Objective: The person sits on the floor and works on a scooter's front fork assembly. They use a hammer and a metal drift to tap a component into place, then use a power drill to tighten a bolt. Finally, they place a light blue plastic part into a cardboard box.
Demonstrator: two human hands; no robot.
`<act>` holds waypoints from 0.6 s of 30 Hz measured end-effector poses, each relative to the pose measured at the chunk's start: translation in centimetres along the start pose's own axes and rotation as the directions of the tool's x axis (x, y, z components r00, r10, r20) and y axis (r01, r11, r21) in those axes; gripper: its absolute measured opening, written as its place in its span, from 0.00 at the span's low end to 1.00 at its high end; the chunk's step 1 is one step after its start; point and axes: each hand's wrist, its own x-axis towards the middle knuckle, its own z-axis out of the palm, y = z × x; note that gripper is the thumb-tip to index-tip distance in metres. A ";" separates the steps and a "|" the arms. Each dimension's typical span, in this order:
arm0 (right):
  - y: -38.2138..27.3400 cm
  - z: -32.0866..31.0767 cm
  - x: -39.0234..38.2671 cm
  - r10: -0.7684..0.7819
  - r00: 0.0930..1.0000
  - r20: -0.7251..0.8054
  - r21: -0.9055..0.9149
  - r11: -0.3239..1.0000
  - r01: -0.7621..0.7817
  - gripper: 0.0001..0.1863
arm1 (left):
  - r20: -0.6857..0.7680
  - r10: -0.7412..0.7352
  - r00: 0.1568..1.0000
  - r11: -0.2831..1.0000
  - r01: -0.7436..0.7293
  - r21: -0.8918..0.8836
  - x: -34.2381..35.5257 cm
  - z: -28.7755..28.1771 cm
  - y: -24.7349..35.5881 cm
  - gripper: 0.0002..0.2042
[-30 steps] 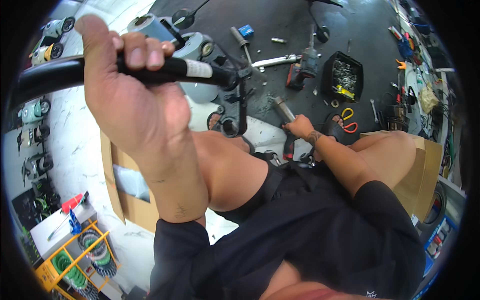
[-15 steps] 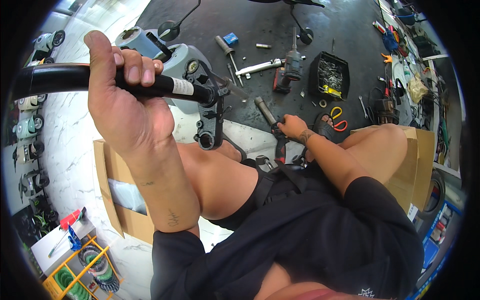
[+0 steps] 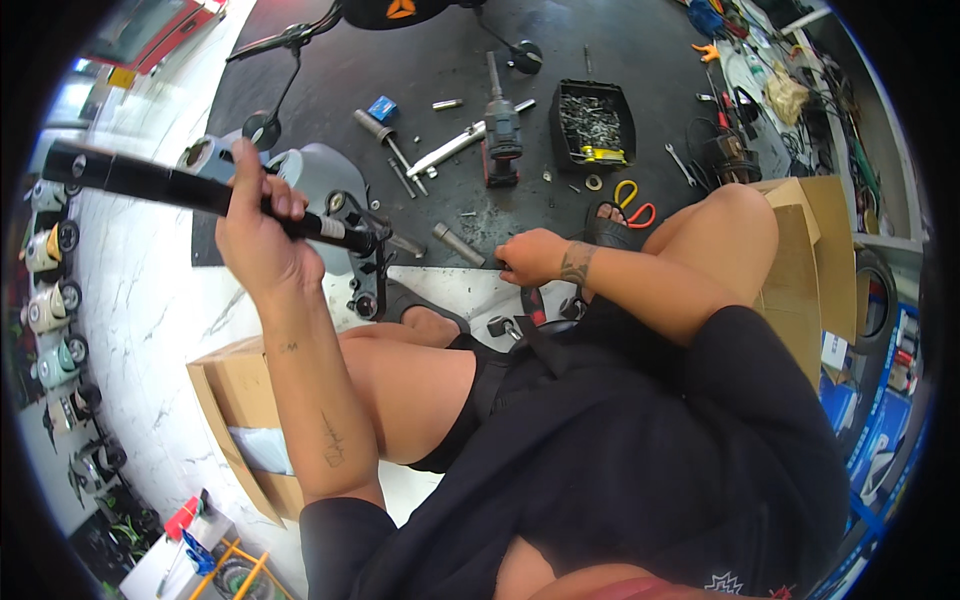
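Note:
My left hand [image 3: 268, 225] is wrapped around a long black steering tube [image 3: 140, 178] with a pale label near its lower end. A black fork clamp [image 3: 370, 285] with a round open socket sits at that end. Behind the clamp stand grey scooter body parts [image 3: 330, 172]. My right hand [image 3: 533, 257] is low between my knees with its fingers curled; a small black end pokes out at the fingertips, and the rest is hidden. Just below that hand shows a black-and-red handle-shaped piece [image 3: 534, 303]. A silver metal cylinder [image 3: 458, 243] lies left of the hand.
On the dark mat lie a cordless impact driver [image 3: 502, 140], a silver tube [image 3: 447, 152], a black tray [image 3: 627, 150] of fasteners, and red-and-yellow-handled scissors [image 3: 642, 213]. Cardboard boxes [image 3: 228, 385] flank my legs. Cluttered tools [image 3: 735, 150] line the right; model scooters [image 3: 55, 305] the left.
The view has shifted, so the mat's contents sit further left. My left hand has moved farther from the camera with the tube, which tilts more. My right hand has shifted left, its fingers still curled.

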 end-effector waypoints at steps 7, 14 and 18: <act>1.4 -16.9 -13.9 0.072 0.891 -0.448 0.084 0.996 -0.039 0.20 | 0.278 -0.017 0.960 1.000 0.023 -0.018 -0.7 -1.2 2.1 0.22; 16.0 -13.4 -19.8 0.656 -0.074 -0.751 0.557 0.689 0.464 0.15 | 0.409 -0.021 0.912 0.999 0.034 -0.025 -0.7 -1.5 2.1 0.21; 21.9 -2.0 -15.4 0.888 0.190 -0.419 0.902 0.431 -0.023 0.23 | 0.484 -0.047 0.874 0.997 0.015 0.071 -0.8 -1.9 2.7 0.21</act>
